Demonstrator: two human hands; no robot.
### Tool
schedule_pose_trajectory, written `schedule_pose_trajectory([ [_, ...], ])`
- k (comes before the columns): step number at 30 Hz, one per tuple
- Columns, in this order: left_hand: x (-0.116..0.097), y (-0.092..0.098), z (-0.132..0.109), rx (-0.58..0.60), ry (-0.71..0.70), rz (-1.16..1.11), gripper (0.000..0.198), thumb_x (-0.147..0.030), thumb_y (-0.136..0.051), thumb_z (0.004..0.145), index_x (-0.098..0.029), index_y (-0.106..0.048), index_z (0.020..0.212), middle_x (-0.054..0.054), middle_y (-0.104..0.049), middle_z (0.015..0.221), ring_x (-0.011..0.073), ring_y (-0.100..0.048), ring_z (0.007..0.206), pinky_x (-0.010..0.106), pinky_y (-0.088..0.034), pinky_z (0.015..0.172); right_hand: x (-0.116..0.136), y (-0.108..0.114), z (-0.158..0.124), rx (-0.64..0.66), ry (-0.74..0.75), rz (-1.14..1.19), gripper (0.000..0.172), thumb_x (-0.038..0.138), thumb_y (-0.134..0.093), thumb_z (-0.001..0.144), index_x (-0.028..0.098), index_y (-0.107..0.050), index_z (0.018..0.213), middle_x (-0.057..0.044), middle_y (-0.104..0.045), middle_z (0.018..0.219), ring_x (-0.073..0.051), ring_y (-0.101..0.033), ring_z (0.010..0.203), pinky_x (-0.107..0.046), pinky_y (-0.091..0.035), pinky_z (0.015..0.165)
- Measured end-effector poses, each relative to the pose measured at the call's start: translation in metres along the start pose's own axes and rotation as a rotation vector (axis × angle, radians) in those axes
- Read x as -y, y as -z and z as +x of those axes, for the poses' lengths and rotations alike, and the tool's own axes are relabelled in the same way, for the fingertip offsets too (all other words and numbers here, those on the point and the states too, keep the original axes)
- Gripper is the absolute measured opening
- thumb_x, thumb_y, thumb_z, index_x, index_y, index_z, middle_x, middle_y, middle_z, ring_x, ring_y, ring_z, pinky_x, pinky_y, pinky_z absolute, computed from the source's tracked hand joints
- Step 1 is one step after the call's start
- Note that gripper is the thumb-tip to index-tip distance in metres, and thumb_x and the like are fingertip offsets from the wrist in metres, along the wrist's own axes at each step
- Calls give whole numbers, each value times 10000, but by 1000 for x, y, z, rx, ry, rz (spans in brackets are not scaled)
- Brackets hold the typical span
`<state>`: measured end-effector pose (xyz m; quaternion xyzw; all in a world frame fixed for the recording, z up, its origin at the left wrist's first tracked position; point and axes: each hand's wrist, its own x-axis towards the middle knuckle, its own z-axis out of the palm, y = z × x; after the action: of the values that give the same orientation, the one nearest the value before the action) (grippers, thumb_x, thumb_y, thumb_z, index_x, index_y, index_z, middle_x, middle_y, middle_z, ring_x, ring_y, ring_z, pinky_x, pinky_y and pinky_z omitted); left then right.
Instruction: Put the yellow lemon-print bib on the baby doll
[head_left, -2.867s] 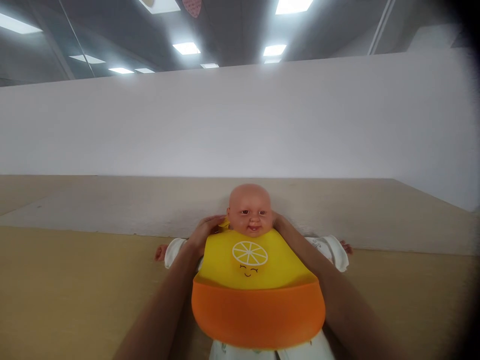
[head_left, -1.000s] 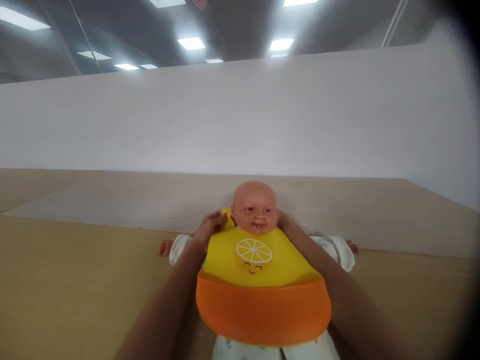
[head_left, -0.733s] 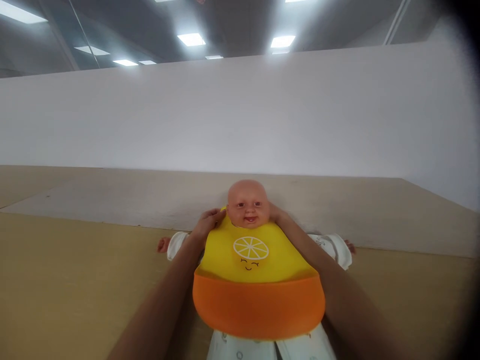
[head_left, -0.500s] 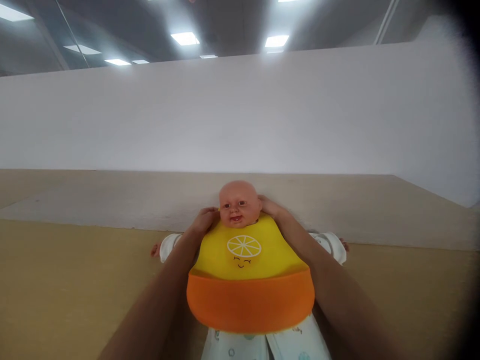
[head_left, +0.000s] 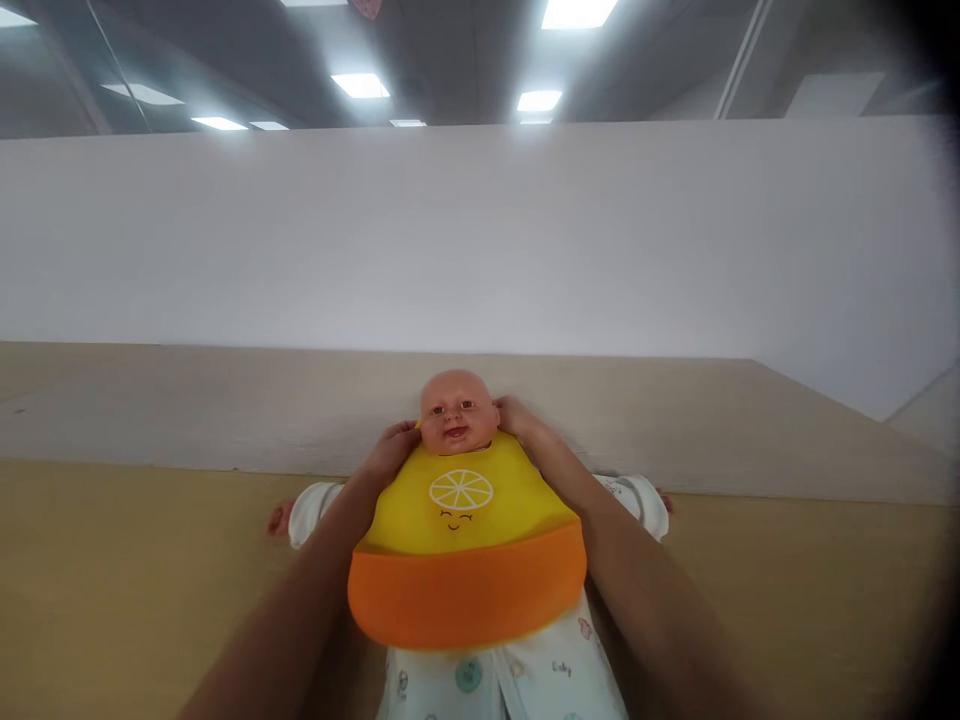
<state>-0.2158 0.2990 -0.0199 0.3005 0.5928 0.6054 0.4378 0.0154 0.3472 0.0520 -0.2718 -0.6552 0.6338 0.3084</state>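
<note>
A baby doll (head_left: 459,412) in white printed clothes lies on its back, head toward the wall and arms spread. Over its chest lies a yellow bib (head_left: 465,505) with a lemon-slice print and an orange catch pocket (head_left: 466,590). My left hand (head_left: 393,448) is closed on the bib's neck strap at the left side of the doll's neck. On the other side, my right hand (head_left: 516,415) is closed at the strap behind the doll's ear; its fingertips are partly hidden behind the head. The strap ends behind the neck cannot be seen.
The doll lies on a tan surface (head_left: 135,570). Beyond its head runs a paler strip (head_left: 225,405), and behind that rises a white wall (head_left: 465,240). Ceiling lights show above the wall.
The view has shifted slightly, so the doll and bib appear a little further left. Both hands stay at the doll's neck, with little visible movement of their own.
</note>
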Motion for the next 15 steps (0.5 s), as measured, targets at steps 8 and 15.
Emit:
schedule_pose_trajectory([
  [8, -1, -2, -2, -16, -19, -16, 163, -294, -714, 639, -194, -672, 763, 51, -703, 661, 210, -644, 586, 308, -505, 591, 6, 17, 44, 101, -81, 48, 282, 223, -696, 599, 139, -707, 868, -93, -708, 902, -222, -616, 885, -342, -487, 824],
  [15, -1, -3, -4, -149, -18, 24, 494, -254, -752, 607, -194, -627, 1082, 36, -700, 655, 244, -660, 620, 325, -494, 588, 3, 1, -2, 16, 45, 115, 334, 374, -615, 747, 175, -708, 999, -58, -707, 969, -227, -618, 941, -320, -484, 820],
])
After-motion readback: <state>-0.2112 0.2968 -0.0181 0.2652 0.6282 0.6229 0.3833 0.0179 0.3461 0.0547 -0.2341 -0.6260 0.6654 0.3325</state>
